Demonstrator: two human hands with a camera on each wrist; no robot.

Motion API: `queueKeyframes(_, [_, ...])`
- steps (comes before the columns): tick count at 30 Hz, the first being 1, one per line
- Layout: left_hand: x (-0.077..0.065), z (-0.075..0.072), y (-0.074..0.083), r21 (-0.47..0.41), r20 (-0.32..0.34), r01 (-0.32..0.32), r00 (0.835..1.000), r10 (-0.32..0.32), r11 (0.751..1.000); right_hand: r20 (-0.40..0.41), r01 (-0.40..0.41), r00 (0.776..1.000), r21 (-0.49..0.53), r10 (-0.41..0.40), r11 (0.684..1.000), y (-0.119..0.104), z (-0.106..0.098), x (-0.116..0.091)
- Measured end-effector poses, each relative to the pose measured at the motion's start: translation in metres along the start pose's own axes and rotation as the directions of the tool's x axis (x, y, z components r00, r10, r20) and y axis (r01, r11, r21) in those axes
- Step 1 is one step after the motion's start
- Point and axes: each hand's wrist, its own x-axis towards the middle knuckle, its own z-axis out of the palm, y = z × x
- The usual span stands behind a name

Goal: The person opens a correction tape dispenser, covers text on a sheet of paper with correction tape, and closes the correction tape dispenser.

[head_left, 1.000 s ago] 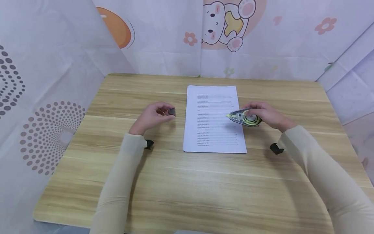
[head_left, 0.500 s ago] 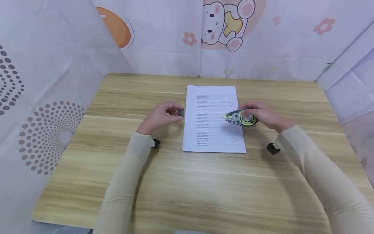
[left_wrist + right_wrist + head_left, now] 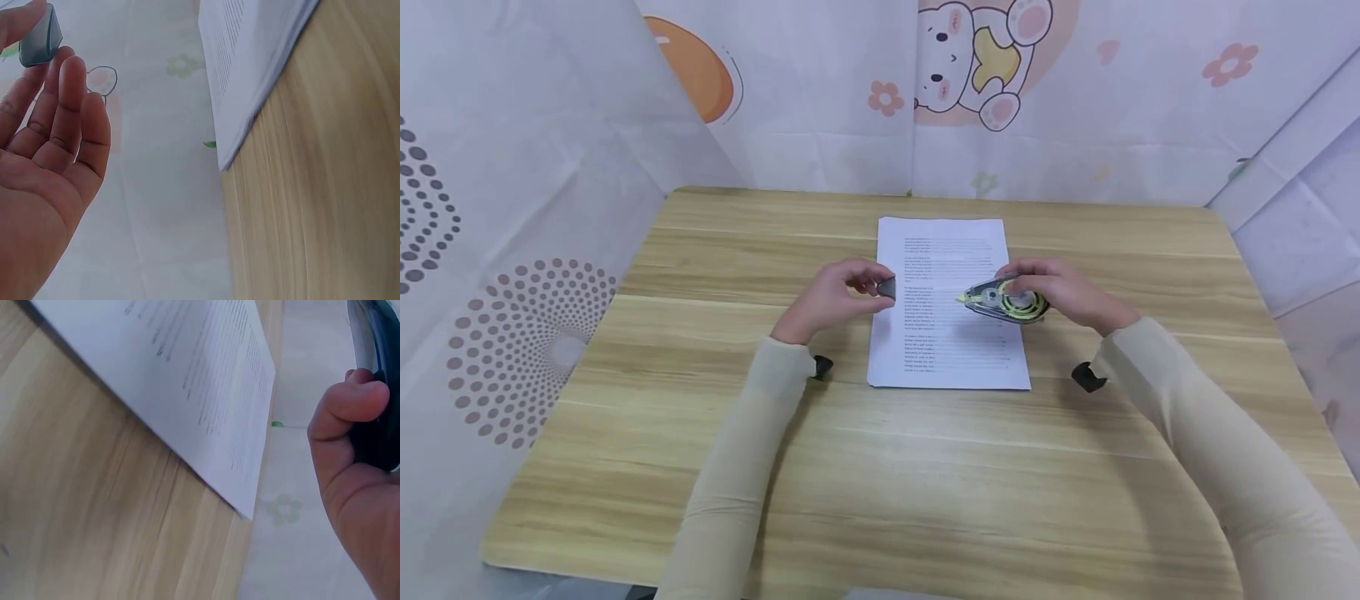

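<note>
Above the printed sheets [image 3: 958, 358], my right hand [image 3: 1066, 292] grips a correction tape dispenser [image 3: 1007, 302] with a clear body and yellow-green wheels. Its pale tip points left. Between thumb and fingers, my left hand [image 3: 838, 298] pinches a small dark grey cap [image 3: 887, 287] over the left edge of the paper. The left wrist view shows this cap [image 3: 42, 40] as smooth and translucent, with the other fingers loosely bent. Only a dark part of the dispenser [image 3: 381, 356] appears at the edge of the right wrist view. A gap separates tip and cap.
The paper stack lies on a wooden table [image 3: 880, 475] with rounded corners. A patterned white curtain [image 3: 820, 92] hangs behind and beside it. Dark wrist mounts [image 3: 1087, 377] sit under both sleeves. The corner of a grey object [image 3: 895, 594] shows at the bottom edge.
My left hand has moved right with the cap, from bare table to over the paper's edge. My right hand has shifted slightly left with the dispenser, narrowing the gap between them.
</note>
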Motion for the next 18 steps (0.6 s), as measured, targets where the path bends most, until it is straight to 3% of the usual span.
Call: queueKeyframes(18, [0.005,0.018,0.009,-0.010,0.033,-0.016,0.999,0.016,1.000,0.015,0.023,1.000,0.016,-0.024,1.000,-0.015,0.011,0.010])
